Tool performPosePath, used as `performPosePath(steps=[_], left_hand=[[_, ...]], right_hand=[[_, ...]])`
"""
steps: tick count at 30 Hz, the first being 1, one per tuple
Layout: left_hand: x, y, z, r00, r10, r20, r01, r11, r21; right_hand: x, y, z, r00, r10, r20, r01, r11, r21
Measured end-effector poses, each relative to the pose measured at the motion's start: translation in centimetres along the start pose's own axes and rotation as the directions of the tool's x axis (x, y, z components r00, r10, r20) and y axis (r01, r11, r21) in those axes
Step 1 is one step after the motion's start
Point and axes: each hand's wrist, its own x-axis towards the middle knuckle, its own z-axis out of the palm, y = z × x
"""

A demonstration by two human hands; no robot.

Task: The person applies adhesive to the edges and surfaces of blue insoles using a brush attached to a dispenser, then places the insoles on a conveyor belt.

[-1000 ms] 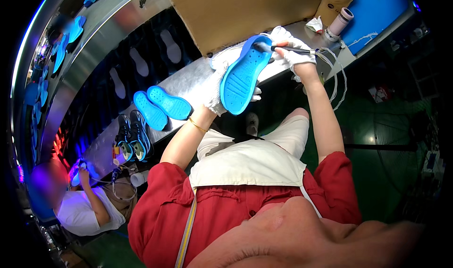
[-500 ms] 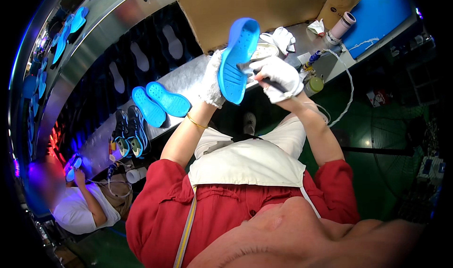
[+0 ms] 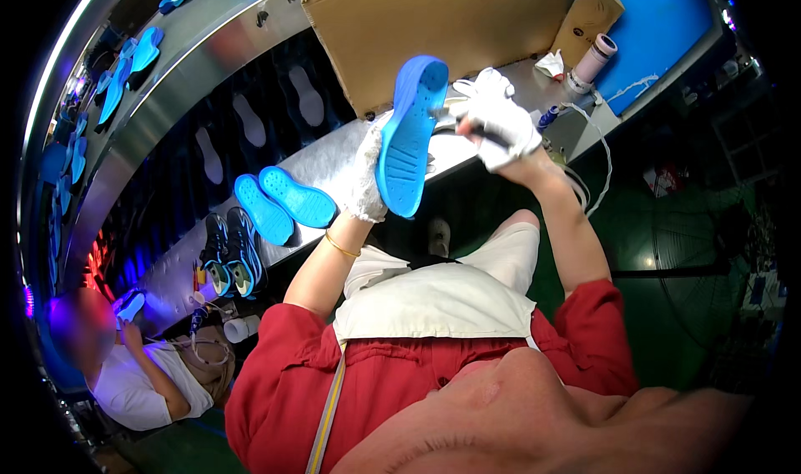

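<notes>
A blue shoe sole stands upright in front of me, its grooved and dotted inner side facing up toward me. My left hand, in a white glove, is closed on its left edge. A brush with a dark handle, smeared by motion, is in my white-gloved right hand. The brush tip is at the sole's right edge; I cannot tell if it touches. Two more blue soles, a left one and a right one, lie side by side on the metal ledge.
A pair of dark shoes stands farther left on the ledge. A cardboard sheet rises behind, and a pink bottle stands right, near a white cable. Blue soles ride the upper shelf. Another person works at far left.
The sole has come slightly lower and closer to me, turning a little. My right hand with the brush has moved slightly right and up.
</notes>
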Motion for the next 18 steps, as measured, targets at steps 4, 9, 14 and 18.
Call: performPosePath(steps=[4,9,14,18], left_hand=[[-0.3,0.0,-0.8,0.999,-0.019,-0.046,0.020,1.000,0.022],[-1.4,0.1,2.8,0.996,-0.036,0.077,0.051,0.979,-0.195],[-2.2,0.4,2.1,0.992,-0.055,0.117,0.094,0.926,-0.366],[-2.9,0.1,1.9,0.975,-0.036,0.218,0.090,0.966,-0.242]], right_hand=[[-0.1,-2.4,-0.9,0.992,0.063,0.113,-0.081,0.983,0.167],[-0.6,-2.0,3.3,0.956,0.144,-0.254,-0.125,0.988,0.089],[-1.0,-2.8,3.2,0.845,0.511,-0.157,-0.367,0.769,0.524],[-0.2,-0.5,4.2,0.706,0.588,-0.395,-0.362,0.779,0.512]])
